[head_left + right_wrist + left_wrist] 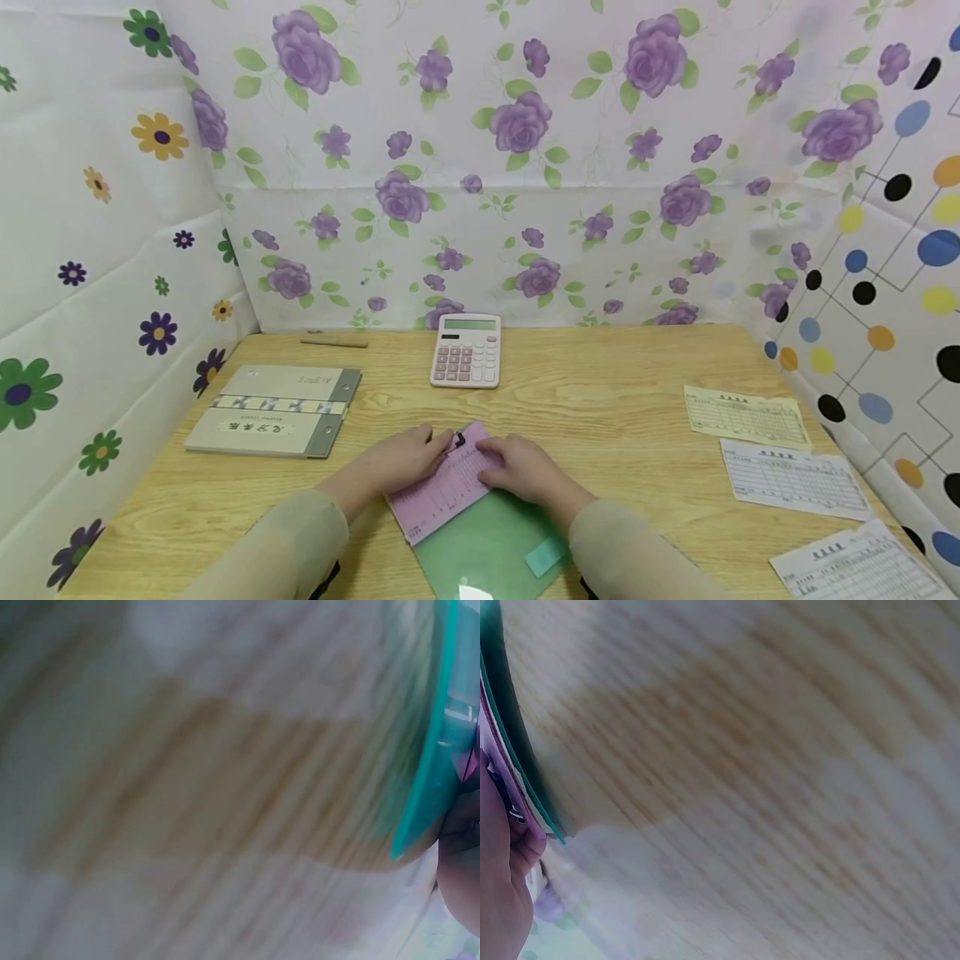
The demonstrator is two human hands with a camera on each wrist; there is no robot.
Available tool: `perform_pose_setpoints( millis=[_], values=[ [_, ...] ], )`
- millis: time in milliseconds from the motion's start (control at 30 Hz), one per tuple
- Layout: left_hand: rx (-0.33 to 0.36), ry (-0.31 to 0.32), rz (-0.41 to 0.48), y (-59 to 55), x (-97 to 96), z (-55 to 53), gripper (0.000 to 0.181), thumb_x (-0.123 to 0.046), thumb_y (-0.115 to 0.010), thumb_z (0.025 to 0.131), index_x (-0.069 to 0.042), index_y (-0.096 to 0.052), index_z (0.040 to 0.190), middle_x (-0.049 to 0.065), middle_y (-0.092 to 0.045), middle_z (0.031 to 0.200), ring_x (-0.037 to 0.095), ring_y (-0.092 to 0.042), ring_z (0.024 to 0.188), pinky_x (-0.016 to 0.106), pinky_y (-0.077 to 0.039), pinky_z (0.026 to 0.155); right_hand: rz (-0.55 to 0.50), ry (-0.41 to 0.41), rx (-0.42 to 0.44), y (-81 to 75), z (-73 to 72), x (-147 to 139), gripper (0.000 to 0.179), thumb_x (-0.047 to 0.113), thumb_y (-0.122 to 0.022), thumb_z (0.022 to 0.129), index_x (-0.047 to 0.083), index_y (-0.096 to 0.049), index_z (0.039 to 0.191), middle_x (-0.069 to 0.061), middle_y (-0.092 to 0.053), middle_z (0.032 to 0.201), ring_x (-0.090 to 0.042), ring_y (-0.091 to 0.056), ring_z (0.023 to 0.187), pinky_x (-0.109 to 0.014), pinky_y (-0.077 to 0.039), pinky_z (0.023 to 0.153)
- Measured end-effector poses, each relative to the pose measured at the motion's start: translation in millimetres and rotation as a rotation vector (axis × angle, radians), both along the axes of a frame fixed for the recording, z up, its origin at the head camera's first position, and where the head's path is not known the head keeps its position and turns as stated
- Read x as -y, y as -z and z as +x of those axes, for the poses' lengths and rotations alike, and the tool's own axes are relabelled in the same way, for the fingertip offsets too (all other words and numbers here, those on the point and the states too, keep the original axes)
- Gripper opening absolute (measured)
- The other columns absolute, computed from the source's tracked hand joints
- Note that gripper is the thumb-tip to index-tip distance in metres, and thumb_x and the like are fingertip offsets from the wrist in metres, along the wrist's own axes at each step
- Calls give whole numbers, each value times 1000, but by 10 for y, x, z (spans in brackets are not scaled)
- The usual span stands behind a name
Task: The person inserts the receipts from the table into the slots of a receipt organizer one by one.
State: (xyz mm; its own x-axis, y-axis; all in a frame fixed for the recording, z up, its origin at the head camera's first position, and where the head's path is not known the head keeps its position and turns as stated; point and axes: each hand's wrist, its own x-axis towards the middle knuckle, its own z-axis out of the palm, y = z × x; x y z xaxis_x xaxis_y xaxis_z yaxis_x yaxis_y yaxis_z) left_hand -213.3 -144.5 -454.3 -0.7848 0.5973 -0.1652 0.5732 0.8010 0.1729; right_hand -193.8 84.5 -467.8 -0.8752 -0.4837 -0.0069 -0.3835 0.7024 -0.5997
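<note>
A green clip folder [487, 550] lies tilted at the table's front middle, a pink printed slip [442, 500] across its upper part under a small black clip [460, 439]. My left hand [405, 460] grips the folder's upper left edge beside the clip, fingers over the slip. From the other side my right hand [525, 468] pinches the slip's right edge against the folder with thumb and fingers. In the left wrist view, the left hand [506, 862] holds the stacked green and pink edges. The right wrist view has the right hand [461, 862] at the folder's green edge [424, 802].
A pink-and-white calculator [467, 350] stands behind the folder. Further left are a grey-beige ledger book [273, 412] and a thin brown stick [333, 342]. On the right lie a yellow slip [746, 417] and two white slips [795, 477]. Patterned cloth walls [480, 167] surround the table.
</note>
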Motion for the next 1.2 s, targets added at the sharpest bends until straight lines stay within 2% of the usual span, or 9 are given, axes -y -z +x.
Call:
perform_pose_setpoints(
  millis=[100,267,567,833,900,967,1067,1133,1200],
  values=[
    [-33,26,-8,6,-1,-7,47,-31,-41,100,-10,-40,142,22,-53,120,34,-57,104,45,-47,85,16,9,-8,-5,-4,13,48,28,-69,85,8,-59,127,-11,-63,111,-20,-57,92,-40,-46,85],
    [-88,70,-21,27,-2,-17,46,-28,-43,100,-8,-42,141,15,-55,102,23,-58,83,39,-50,74,30,11,-18,-16,-10,23,47,28,-69,85,9,-59,127,-12,-64,112,-25,-59,98,-41,-45,87],
    [-107,85,-27,57,-10,-15,46,-28,-43,100,-8,-42,141,8,-52,94,17,-54,75,36,-50,70,37,20,-1,-22,-26,35,46,28,-68,86,10,-58,128,-12,-63,115,-28,-58,107,-42,-43,92],
    [-129,104,-6,70,-28,-4,49,-31,-45,99,-9,-41,142,8,-52,94,15,-53,71,34,-50,68,-85,55,70,-14,-9,-67,50,27,-68,86,6,-56,129,-14,-58,125,-31,-51,118,-45,-37,99],
    [-116,89,-2,76,-25,-3,50,-33,-46,98,-11,-40,143,8,-53,96,15,-53,72,34,-49,69,-109,64,92,-36,6,-132,50,28,-67,86,7,-56,129,-13,-61,118,-28,-56,108,-45,-40,94],
    [-98,69,-1,85,-17,-5,51,-35,-46,98,-13,-39,144,8,-53,97,15,-52,73,34,-49,69,-120,76,117,-56,15,-211,49,29,-66,87,7,-55,130,-11,-65,100,-23,-60,89,-41,-47,80],
    [-94,60,-3,96,5,-13,51,-35,-46,98,-14,-38,144,6,-50,95,13,-49,71,33,-48,68,-108,95,134,-84,18,-338,48,29,-65,88,7,-54,130,-2,-58,77,-13,-53,65,-32,-45,60],
    [-103,62,-2,101,22,-13,51,-35,-46,98,-14,-38,144,4,-48,93,11,-46,69,32,-46,65,-104,112,139,-88,10,-419,48,28,-64,89,6,-54,130,0,-54,71,-12,-50,59,-29,-41,53],
    [-123,74,5,104,37,-13,50,-33,-47,98,-13,-39,143,2,-46,90,10,-43,66,29,-44,62,-98,136,137,-99,3,-500,47,28,-64,89,6,-55,129,0,-54,71,-12,-50,59,-29,-41,53]
  ],
)
